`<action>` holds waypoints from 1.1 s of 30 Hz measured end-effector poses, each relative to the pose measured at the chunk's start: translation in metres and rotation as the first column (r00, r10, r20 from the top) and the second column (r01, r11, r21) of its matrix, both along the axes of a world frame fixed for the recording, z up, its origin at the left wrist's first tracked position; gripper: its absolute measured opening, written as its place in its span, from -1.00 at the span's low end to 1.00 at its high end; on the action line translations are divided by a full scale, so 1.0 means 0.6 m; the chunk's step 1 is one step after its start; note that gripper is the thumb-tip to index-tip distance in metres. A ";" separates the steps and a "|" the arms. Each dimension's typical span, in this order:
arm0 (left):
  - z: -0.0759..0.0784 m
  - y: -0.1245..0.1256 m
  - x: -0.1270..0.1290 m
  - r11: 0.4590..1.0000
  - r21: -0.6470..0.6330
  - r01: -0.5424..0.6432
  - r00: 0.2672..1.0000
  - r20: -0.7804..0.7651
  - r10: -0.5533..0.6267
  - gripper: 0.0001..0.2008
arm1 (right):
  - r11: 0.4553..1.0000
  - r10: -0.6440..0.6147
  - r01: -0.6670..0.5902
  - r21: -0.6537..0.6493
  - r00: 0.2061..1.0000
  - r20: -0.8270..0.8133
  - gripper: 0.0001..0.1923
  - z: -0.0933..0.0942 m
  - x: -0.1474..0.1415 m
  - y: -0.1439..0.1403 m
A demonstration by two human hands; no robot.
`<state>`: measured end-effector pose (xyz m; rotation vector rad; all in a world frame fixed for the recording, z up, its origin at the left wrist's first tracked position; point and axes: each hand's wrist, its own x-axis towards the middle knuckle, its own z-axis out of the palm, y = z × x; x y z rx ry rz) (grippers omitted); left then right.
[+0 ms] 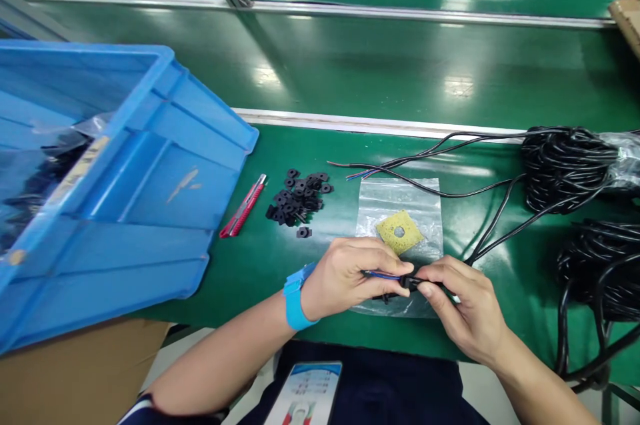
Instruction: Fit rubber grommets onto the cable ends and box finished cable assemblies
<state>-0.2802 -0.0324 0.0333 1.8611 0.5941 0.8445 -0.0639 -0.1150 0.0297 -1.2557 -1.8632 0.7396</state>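
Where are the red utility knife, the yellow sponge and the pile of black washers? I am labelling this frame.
red utility knife [243, 206], head view, mid-handle.
yellow sponge [393, 230], head view, left of its hole.
pile of black washers [299, 197], head view, centre of the heap.

Blue crate [150, 165] — black cable [565, 165], green table [380, 78]

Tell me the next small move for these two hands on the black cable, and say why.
Probably slide the small black ring further along the black cable toward the left hand. The right hand pinches the ring at the cable's end, while the left hand grips the blue and red wire tips, so the ring seems only partly on.
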 end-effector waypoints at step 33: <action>-0.026 0.012 -0.001 0.986 0.082 0.142 0.989 -0.060 -0.137 -0.66 | 0.998 0.067 -0.066 0.021 0.997 -0.030 -0.91 -0.024 -0.006 0.016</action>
